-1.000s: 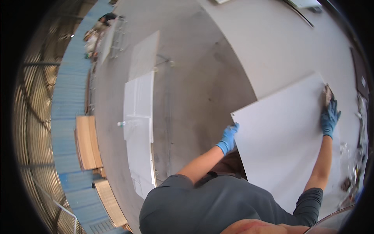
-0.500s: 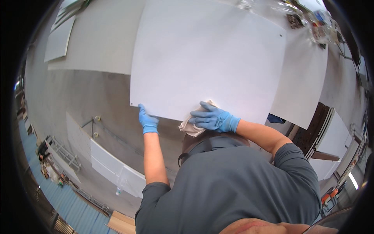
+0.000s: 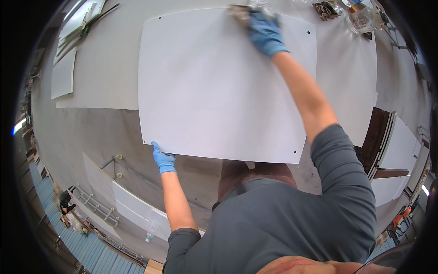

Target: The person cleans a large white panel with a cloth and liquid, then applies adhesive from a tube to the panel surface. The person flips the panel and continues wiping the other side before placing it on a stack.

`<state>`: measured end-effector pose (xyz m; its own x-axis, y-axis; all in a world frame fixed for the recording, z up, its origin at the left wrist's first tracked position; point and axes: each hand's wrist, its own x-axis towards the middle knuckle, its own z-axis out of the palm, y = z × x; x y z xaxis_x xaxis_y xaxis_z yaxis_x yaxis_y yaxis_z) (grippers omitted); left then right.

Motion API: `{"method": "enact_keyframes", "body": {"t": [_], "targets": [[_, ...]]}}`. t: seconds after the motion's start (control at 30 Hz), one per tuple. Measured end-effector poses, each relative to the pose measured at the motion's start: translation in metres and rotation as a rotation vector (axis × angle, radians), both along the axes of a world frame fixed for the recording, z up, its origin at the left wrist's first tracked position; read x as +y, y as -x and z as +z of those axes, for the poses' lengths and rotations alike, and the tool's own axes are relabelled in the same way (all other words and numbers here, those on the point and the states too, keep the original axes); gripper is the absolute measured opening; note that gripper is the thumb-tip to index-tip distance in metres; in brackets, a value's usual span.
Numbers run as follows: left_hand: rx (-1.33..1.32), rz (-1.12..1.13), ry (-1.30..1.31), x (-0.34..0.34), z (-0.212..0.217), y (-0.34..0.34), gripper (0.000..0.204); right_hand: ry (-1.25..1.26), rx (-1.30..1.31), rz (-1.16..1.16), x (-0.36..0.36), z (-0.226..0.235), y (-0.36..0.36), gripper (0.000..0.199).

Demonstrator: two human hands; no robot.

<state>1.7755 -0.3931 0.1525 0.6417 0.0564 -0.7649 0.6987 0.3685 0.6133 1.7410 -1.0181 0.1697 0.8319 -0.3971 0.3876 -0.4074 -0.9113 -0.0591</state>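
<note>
Across the bench's (image 3: 105, 68) near edge, a white board (image 3: 219, 91) is being gripped beside its near-left corner by the left hand (image 3: 163, 159). A cloth (image 3: 239, 14) is being touched at the board's far edge by the right hand (image 3: 266, 33) (finger grip too blurry to tell).

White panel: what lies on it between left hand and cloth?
Only bare surface of the white panel lies between the left hand and the cloth, in the head view.

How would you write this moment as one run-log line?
left gloved hand: holds near edge of white panel | right gloved hand: holds beige cloth at far edge | panel: overhangs worktable
</note>
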Motion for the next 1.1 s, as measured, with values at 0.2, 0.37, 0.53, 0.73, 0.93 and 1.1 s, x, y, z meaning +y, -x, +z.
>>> {"method": "enact_keyframes", "body": {"t": [0.2, 0.37, 0.53, 0.73, 0.93, 1.1], "targets": [[0.008, -0.019, 0.014, -0.001, -0.003, 0.001, 0.066, -0.262, -0.021, -0.829, -0.037, -0.002, 0.271, 0.033], [-0.003, -0.043, 0.034, 0.002, -0.005, -0.009, 0.069, -0.322, -0.487, -0.978, -0.019, 0.024, 0.391, 0.040], [0.028, -0.047, 0.018, 0.004, 0.002, -0.018, 0.069, -0.505, -0.247, -0.557, -0.028, 0.000, 0.240, 0.029], [0.053, -0.081, 0.091, 0.006, 0.015, -0.022, 0.067, -0.066, -0.237, -0.487, 0.007, 0.003, 0.007, 0.041], [0.057, -0.056, 0.089, 0.013, 0.015, -0.034, 0.067, -0.326, -0.059, -0.682, 0.027, 0.034, -0.076, 0.063], [0.058, -0.043, 0.063, 0.014, 0.016, -0.031, 0.066, -0.603, 0.105, -0.825, 0.018, 0.048, -0.096, 0.122]]}}
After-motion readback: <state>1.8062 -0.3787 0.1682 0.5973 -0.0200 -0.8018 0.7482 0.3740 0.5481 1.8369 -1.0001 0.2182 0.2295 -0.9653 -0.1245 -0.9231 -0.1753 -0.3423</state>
